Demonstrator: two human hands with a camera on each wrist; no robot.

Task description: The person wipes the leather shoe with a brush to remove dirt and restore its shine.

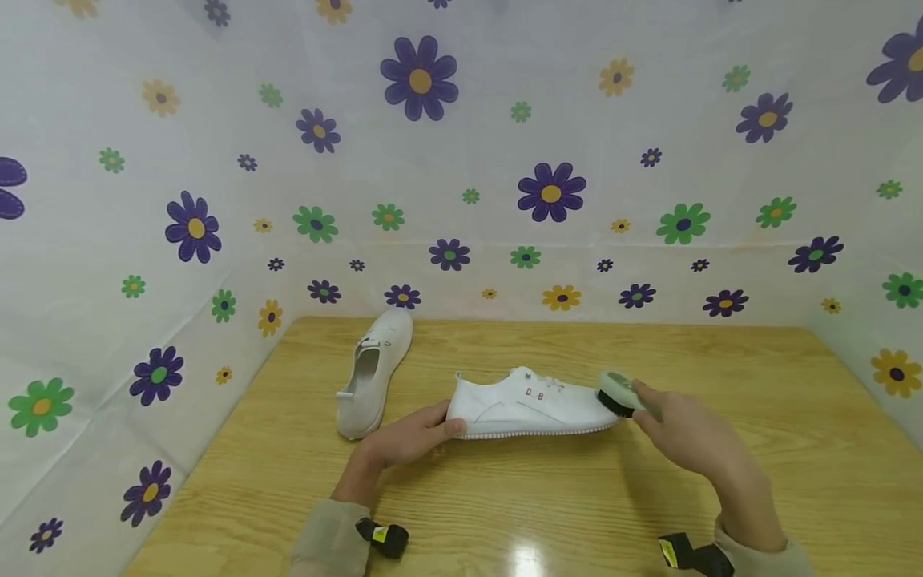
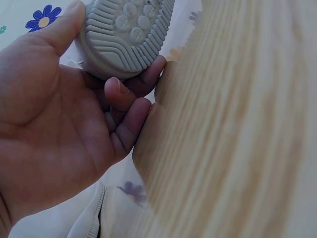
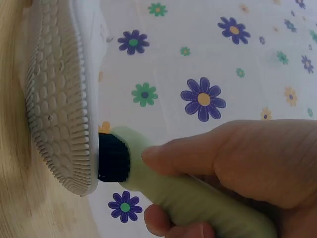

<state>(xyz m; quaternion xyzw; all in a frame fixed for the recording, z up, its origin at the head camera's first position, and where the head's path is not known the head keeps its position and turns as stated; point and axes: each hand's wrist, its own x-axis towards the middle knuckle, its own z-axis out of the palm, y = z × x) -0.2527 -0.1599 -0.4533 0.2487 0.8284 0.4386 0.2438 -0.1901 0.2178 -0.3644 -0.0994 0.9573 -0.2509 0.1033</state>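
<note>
A white shoe (image 1: 534,407) with small red letters on its side is held a little above the table, toe to the right. The left hand (image 1: 414,434) grips its heel, thumb on the near side; in the left wrist view the fingers curl under the ridged sole (image 2: 126,39). A pale green brush (image 1: 618,391) with dark bristles is gripped by its handle in the right hand (image 1: 692,433). Its bristles (image 3: 113,157) touch the upper at the shoe's toe. The right wrist view shows the knobbly sole (image 3: 57,99) beside the brush.
A second white shoe (image 1: 371,377) stands on the wooden table (image 1: 541,497) behind the left hand, its toe pointing to the back. Flower-patterned white sheeting (image 1: 461,144) rises behind the table and along both sides.
</note>
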